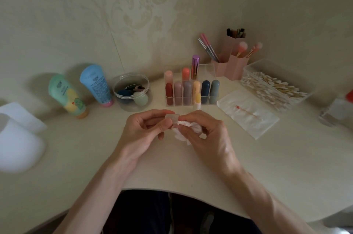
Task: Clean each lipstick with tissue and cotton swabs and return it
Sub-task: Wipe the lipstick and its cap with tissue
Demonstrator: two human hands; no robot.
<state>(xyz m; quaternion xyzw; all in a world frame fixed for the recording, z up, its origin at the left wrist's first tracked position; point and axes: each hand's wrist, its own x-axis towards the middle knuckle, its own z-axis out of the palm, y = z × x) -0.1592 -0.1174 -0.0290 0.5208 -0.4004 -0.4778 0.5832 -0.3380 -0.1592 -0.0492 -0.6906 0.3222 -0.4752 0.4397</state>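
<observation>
My left hand (145, 130) pinches a small pale translucent lipstick cap (171, 118) above the table. My right hand (206, 134) grips a crumpled white tissue (188, 128) pressed against the cap. Just behind my hands an uncapped yellow lipstick (197, 101) stands upright on the table. Behind it, a clear acrylic organizer (208, 69) holds several capped lipsticks in two rows. A flat tissue (248, 117) lies to the right with a used red-tipped cotton swab (246, 111) on it.
A clear box of cotton swabs (275, 86) sits at the right, pink brush holders (231, 63) behind it. A round clear jar (131, 92), a blue tube (95, 83) and a green tube (66, 96) stand at the left. White pads (17, 138) lie at far left.
</observation>
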